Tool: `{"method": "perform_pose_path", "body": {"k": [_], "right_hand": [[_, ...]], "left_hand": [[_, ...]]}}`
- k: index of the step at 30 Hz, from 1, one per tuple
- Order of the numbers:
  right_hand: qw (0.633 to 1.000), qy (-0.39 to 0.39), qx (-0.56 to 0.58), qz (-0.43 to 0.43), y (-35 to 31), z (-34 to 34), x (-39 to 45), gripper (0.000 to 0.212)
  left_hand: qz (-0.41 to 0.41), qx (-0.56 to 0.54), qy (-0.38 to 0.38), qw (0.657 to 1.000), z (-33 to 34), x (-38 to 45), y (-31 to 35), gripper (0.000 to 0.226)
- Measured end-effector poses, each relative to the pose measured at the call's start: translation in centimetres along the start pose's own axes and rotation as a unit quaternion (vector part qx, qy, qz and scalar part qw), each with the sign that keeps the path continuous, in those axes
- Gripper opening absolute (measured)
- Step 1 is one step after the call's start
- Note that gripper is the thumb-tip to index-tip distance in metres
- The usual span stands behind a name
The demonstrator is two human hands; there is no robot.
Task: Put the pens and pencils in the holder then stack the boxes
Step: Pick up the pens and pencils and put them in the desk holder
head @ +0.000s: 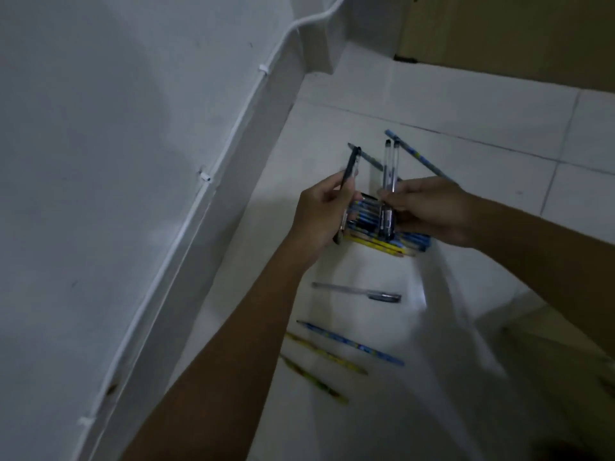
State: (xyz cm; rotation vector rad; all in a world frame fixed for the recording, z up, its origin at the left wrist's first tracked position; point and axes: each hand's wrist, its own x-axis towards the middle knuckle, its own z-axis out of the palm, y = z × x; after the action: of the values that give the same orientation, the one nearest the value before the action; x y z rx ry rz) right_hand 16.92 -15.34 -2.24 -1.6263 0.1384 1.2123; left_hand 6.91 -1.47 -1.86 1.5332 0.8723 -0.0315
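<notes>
white floor tiles (466,104) fill the right of the dim view, with a white wall (100,161) on the left carrying a thin white cable (233,128) pinned along it by clips. a brown door or panel (515,31) stands at the top right.

both forearms reach in from the bottom. the left hand (319,217) has its fingers (329,191) closed around a dark pen (349,168), which points up and slightly right, its lower end showing below the palm. the right hand (429,211) has its fingers clenched on a bundle: two clear pens (390,161) standing nearly upright side by side, a blue pencil (419,154) slanting up to the left from behind the hand, and a grey pencil (366,158) slanting further left behind the pens.

between and just below the two hands, on the floor, lies a flat group of blue and yellow pencils (382,241), partly hidden by the hands; whether they rest in a box or a holder cannot be told.

nearer the camera, loose on the floor, lie a clear pen with a dark cap (357,291), then a blue patterned pencil (349,342), then two yellow pencils (327,353) (312,379), all roughly parallel and slanting down to the right, apart from each other. no boxes can be made out clearly in the blur.
</notes>
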Motion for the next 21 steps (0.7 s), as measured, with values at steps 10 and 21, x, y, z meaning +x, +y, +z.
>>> {"method": "perform_pose_path", "body": {"k": [10,21], "right_hand": [[0.98,0.087,0.176,0.044,-6.7,1.0,-15.8,0.01],[0.97,0.123,0.209,-0.018,-25.9,3.3,-42.3,0.009]], "left_hand": [[-0.152,-0.177,0.04,0.972,0.5,-12.6,10.1,0.015],[-0.137,-0.171,0.043,0.975,-5.4,-29.0,36.4,0.025]]}}
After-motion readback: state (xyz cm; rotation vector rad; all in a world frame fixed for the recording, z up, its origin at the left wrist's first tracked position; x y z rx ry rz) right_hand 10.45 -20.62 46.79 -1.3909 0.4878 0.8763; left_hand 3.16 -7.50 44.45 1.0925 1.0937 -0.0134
